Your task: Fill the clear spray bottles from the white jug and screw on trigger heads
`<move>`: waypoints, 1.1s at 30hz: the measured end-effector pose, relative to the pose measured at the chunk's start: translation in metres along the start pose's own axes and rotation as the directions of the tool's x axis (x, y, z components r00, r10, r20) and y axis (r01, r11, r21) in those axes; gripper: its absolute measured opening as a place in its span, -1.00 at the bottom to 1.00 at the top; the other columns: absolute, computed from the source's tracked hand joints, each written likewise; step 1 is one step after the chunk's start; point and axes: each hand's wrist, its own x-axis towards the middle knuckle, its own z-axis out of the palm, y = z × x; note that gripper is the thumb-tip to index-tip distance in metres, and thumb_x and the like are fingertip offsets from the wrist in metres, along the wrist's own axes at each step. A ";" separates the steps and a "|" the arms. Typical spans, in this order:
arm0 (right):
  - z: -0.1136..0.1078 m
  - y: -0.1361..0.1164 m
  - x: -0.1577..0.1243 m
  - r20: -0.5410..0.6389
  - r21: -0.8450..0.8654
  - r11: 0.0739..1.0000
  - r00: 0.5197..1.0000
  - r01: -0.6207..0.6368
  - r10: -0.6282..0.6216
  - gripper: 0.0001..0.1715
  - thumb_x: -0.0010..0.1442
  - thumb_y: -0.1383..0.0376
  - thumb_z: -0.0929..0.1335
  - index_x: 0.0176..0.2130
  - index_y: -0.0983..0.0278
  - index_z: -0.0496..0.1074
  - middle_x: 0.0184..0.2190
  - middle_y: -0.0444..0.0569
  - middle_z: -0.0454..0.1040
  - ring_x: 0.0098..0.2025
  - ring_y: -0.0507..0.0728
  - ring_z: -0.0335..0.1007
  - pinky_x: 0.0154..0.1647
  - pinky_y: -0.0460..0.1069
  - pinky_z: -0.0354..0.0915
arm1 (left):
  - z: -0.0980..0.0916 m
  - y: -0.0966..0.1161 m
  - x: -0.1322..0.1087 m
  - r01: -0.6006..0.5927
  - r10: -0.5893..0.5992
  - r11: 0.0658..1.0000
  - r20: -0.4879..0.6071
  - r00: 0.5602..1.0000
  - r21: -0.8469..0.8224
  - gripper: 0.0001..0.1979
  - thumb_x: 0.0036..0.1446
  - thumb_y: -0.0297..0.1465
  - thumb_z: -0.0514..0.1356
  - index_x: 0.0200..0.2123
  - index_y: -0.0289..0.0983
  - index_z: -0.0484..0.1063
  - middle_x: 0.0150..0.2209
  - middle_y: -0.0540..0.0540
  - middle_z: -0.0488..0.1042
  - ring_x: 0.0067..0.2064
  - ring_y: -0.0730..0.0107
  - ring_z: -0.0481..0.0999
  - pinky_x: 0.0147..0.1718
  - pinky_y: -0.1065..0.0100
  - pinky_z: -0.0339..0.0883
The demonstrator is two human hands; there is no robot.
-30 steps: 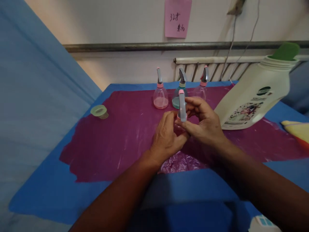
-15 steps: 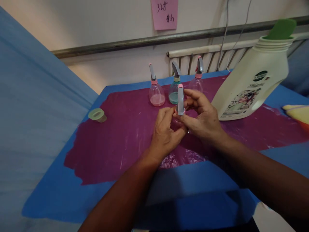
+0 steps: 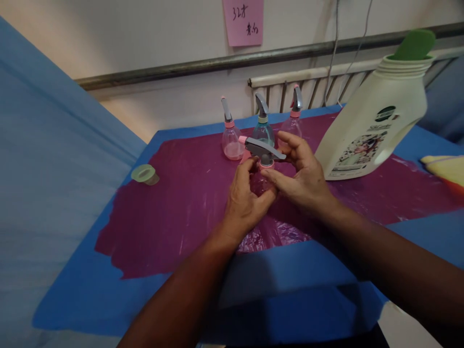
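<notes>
A spray bottle with a grey and pink trigger head [image 3: 264, 149] stands upright between my hands, its nozzle pointing left. My left hand [image 3: 243, 199] is wrapped round the clear body, most of which is hidden. At the pink collar [image 3: 267, 165] rests the thumb of my right hand [image 3: 306, 176], its other fingers curled behind the head. Just beyond stand three more spray bottles: one with pink liquid [image 3: 232, 145], a teal one [image 3: 263, 130] and a pink-collared one [image 3: 291, 126] partly covered by my fingers.
A large pale jug [image 3: 377, 116] with a green piece in its mouth leans at the right. On the left lies a small translucent cup [image 3: 145, 174]. Purple plastic sheet [image 3: 174, 208] covers the blue tabletop [image 3: 83, 290]. A yellow cloth-like item [image 3: 444, 169] is at far right.
The trigger head has turned: its nozzle faced away from me and now points left. Both hands stay round the bottle. The view has shifted slightly.
</notes>
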 end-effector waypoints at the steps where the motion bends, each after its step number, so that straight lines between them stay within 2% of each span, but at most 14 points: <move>1: 0.000 0.000 0.000 -0.002 -0.005 1.000 1.000 -0.013 0.013 -0.04 0.33 0.14 0.67 0.55 -0.09 0.37 0.24 0.00 0.66 0.26 0.32 0.68 0.51 0.42 0.57 | 0.000 0.000 0.000 0.000 0.000 1.000 0.000 1.000 -0.004 -0.27 0.35 -0.40 0.51 0.47 -0.09 0.34 0.41 -0.28 0.60 0.38 -0.05 0.68 0.40 -0.19 0.61; 6: -0.001 -0.005 -0.001 0.012 0.002 0.999 0.999 -0.033 0.033 -0.09 0.40 0.18 0.60 0.58 -0.07 0.35 0.18 0.01 0.70 0.26 0.34 0.70 0.53 0.42 0.54 | 0.001 -0.001 0.001 0.009 -0.010 1.000 -0.005 1.000 -0.004 -0.27 0.37 -0.35 0.53 0.47 -0.08 0.31 0.39 -0.29 0.62 0.36 -0.05 0.71 0.36 -0.19 0.64; 10: 0.001 -0.004 -0.002 0.076 0.036 0.999 0.997 0.007 -0.010 -0.06 0.44 0.19 0.55 0.63 -0.07 0.27 0.30 0.04 0.66 0.37 0.35 0.65 0.58 0.41 0.49 | 0.001 -0.005 0.000 0.022 -0.022 1.000 -0.008 1.000 -0.022 -0.20 0.35 -0.31 0.56 0.49 -0.06 0.26 0.39 -0.27 0.62 0.36 -0.05 0.71 0.33 -0.17 0.66; 15: 0.002 0.000 -0.002 0.011 -0.029 0.999 1.000 0.017 -0.017 -0.01 0.32 0.15 0.65 0.57 -0.04 0.35 0.30 0.04 0.62 0.37 0.37 0.63 0.59 0.41 0.50 | 0.002 -0.005 -0.001 0.022 -0.022 0.999 0.000 1.000 -0.028 -0.16 0.32 -0.40 0.54 0.52 -0.05 0.23 0.37 -0.25 0.62 0.34 -0.03 0.72 0.31 -0.13 0.68; 18: 0.001 -0.003 -0.004 0.028 -0.022 1.000 1.000 0.005 -0.005 -0.07 0.41 0.20 0.57 0.61 -0.05 0.31 0.34 0.05 0.61 0.39 0.35 0.63 0.59 0.38 0.50 | 0.002 -0.003 0.000 0.012 -0.012 1.000 -0.002 1.000 -0.022 -0.18 0.36 -0.36 0.54 0.51 -0.05 0.22 0.36 -0.26 0.61 0.35 -0.05 0.72 0.30 -0.14 0.69; 22: 0.001 -0.004 -0.005 0.092 0.025 0.999 0.995 0.021 -0.023 -0.03 0.45 0.24 0.51 0.67 -0.08 0.22 0.42 0.06 0.59 0.47 0.35 0.59 0.62 0.40 0.46 | 0.001 -0.003 0.000 -0.002 0.002 1.000 0.004 1.000 -0.010 -0.16 0.38 -0.30 0.55 0.53 -0.05 0.19 0.37 -0.28 0.60 0.35 -0.06 0.72 0.29 -0.15 0.70; 28: 0.000 -0.001 -0.004 0.011 -0.028 1.000 1.000 -0.008 0.008 -0.02 0.34 0.18 0.64 0.58 -0.06 0.35 0.42 0.07 0.59 0.48 0.42 0.57 0.66 0.47 0.40 | 0.001 -0.002 0.000 -0.001 0.001 1.000 0.031 1.000 0.010 -0.14 0.36 -0.39 0.54 0.54 -0.02 0.19 0.38 -0.25 0.60 0.37 -0.07 0.70 0.29 -0.16 0.71; 33: -0.002 -0.004 -0.005 0.110 0.025 0.999 0.994 0.024 -0.026 -0.02 0.45 0.23 0.52 0.67 -0.09 0.22 0.51 0.04 0.52 0.60 0.38 0.45 0.68 0.40 0.40 | 0.001 0.000 0.000 -0.004 0.004 1.000 0.021 1.000 -0.021 -0.17 0.38 -0.31 0.55 0.53 -0.03 0.21 0.41 -0.28 0.59 0.38 -0.10 0.70 0.28 -0.16 0.72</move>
